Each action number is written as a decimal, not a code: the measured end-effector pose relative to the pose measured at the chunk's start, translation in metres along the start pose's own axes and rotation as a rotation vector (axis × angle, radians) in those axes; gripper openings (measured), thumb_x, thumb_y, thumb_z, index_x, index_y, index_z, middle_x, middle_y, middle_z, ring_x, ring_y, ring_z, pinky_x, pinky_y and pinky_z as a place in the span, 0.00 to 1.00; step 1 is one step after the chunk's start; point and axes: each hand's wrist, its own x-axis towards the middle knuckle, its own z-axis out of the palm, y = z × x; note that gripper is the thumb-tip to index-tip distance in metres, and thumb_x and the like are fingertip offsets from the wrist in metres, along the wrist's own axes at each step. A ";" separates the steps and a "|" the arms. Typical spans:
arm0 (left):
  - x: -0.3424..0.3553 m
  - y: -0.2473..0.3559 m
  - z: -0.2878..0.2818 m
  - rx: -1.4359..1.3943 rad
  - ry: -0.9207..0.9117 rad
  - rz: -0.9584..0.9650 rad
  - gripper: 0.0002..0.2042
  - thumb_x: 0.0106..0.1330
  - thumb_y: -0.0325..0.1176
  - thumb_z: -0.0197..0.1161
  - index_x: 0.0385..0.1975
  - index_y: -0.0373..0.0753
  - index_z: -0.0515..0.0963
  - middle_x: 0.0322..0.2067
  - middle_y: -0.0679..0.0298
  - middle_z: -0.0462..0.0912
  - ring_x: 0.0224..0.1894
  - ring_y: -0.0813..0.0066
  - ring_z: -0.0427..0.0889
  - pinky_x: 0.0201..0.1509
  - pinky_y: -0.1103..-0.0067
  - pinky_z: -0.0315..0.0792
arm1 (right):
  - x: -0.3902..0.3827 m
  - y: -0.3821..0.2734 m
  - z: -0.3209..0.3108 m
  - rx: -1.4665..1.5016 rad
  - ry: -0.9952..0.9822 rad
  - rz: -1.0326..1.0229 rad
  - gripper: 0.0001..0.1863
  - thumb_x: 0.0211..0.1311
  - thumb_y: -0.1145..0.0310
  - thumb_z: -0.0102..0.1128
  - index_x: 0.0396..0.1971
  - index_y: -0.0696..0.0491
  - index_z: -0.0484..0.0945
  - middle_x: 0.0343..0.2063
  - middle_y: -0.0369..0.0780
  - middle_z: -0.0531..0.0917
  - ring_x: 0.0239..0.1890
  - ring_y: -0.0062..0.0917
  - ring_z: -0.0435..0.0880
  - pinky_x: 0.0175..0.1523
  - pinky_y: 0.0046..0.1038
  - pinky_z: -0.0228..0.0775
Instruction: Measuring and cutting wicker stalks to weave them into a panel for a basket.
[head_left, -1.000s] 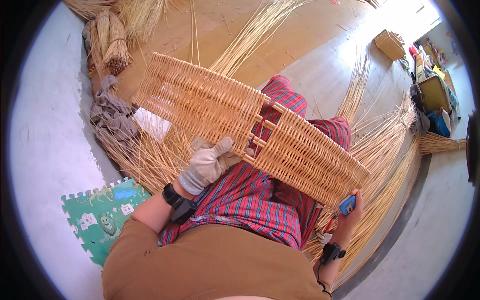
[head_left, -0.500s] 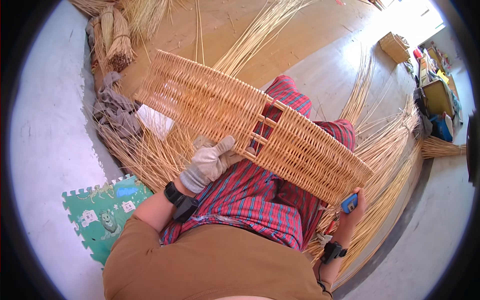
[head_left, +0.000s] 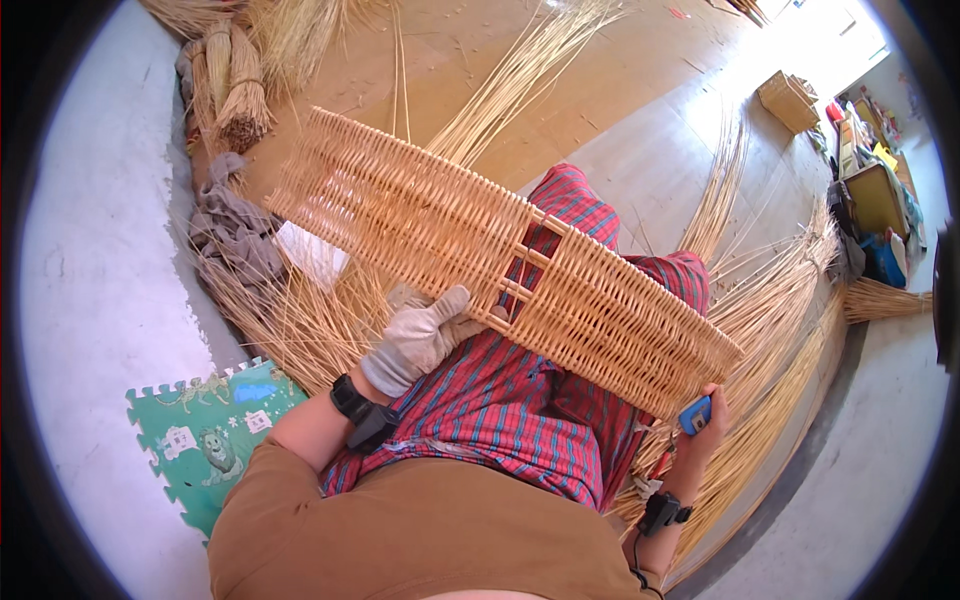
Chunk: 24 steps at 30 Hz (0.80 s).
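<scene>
A long woven wicker panel [head_left: 420, 215] slants across my lap, its left end higher and farther from me. Near its middle is an unwoven gap [head_left: 528, 258] where bare cross rods show. My left hand [head_left: 418, 338], in a pale work glove, is closed on the panel's near edge just left of this gap; some fingertips are hidden behind it. My right hand [head_left: 712, 418], bare, is closed round a small blue tape measure [head_left: 694, 414] at the panel's right end. Fingers of that hand touch the corner of the panel.
Loose wicker rods [head_left: 770, 290] spread on the floor to my right, and more rods [head_left: 310, 320] lie to my left beside a grey cloth [head_left: 235, 225]. Tied bundles [head_left: 240, 95] stand far left. A green foam mat [head_left: 215, 435] lies near left; a wicker basket [head_left: 790, 100] sits far right.
The panel and both hands have shifted slightly nearer to me in the picture. Both hands keep their hold.
</scene>
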 end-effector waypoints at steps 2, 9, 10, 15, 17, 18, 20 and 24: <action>-0.001 0.000 0.000 0.020 0.010 0.021 0.21 0.79 0.29 0.52 0.67 0.27 0.64 0.64 0.45 0.74 0.63 0.48 0.78 0.68 0.55 0.76 | -0.002 -0.003 0.005 -0.009 -0.004 -0.017 0.15 0.77 0.58 0.54 0.32 0.51 0.79 0.24 0.28 0.74 0.20 0.09 0.69 0.21 0.16 0.60; 0.001 -0.007 -0.011 0.017 0.058 0.044 0.21 0.78 0.29 0.53 0.67 0.29 0.65 0.62 0.47 0.76 0.64 0.51 0.78 0.67 0.55 0.77 | 0.000 -0.013 0.014 -0.015 -0.058 -0.018 0.15 0.77 0.58 0.55 0.31 0.51 0.79 0.20 0.28 0.73 0.19 0.09 0.71 0.20 0.15 0.61; 0.001 -0.007 -0.013 0.014 0.065 0.041 0.21 0.78 0.29 0.53 0.67 0.29 0.65 0.62 0.47 0.76 0.64 0.51 0.78 0.67 0.54 0.77 | 0.000 -0.014 0.016 -0.022 -0.059 -0.017 0.15 0.77 0.58 0.55 0.31 0.51 0.79 0.20 0.28 0.73 0.19 0.09 0.71 0.20 0.15 0.61; 0.001 -0.006 -0.016 -0.033 0.083 0.008 0.20 0.77 0.29 0.55 0.65 0.29 0.67 0.60 0.48 0.78 0.61 0.50 0.80 0.64 0.55 0.79 | -0.005 -0.021 0.025 -0.024 -0.058 0.004 0.16 0.77 0.58 0.54 0.32 0.52 0.80 0.20 0.28 0.73 0.19 0.09 0.72 0.21 0.14 0.61; 0.002 -0.006 -0.016 -0.050 0.071 -0.015 0.20 0.77 0.30 0.56 0.65 0.29 0.68 0.59 0.48 0.79 0.60 0.49 0.81 0.63 0.55 0.80 | -0.002 -0.020 0.021 -0.033 -0.064 -0.018 0.16 0.77 0.58 0.54 0.32 0.52 0.81 0.20 0.28 0.74 0.19 0.10 0.72 0.21 0.15 0.62; 0.004 -0.007 -0.016 -0.062 0.063 -0.025 0.20 0.77 0.30 0.56 0.65 0.29 0.68 0.59 0.48 0.80 0.60 0.48 0.81 0.63 0.56 0.81 | -0.001 -0.018 0.018 -0.039 -0.061 -0.029 0.16 0.77 0.58 0.54 0.32 0.52 0.81 0.21 0.28 0.74 0.19 0.10 0.72 0.21 0.15 0.62; 0.006 -0.008 -0.013 -0.067 0.063 -0.051 0.20 0.76 0.31 0.57 0.64 0.28 0.69 0.59 0.46 0.79 0.60 0.47 0.81 0.63 0.56 0.81 | 0.002 -0.017 0.010 -0.058 -0.026 -0.015 0.16 0.77 0.58 0.55 0.31 0.51 0.81 0.21 0.28 0.75 0.19 0.10 0.71 0.22 0.15 0.62; 0.004 -0.010 -0.012 -0.153 0.127 0.001 0.16 0.76 0.26 0.56 0.61 0.29 0.71 0.55 0.44 0.81 0.55 0.48 0.84 0.58 0.62 0.85 | 0.016 -0.004 0.009 -0.149 -0.068 -0.058 0.16 0.77 0.58 0.55 0.30 0.51 0.82 0.21 0.27 0.75 0.20 0.09 0.69 0.26 0.14 0.59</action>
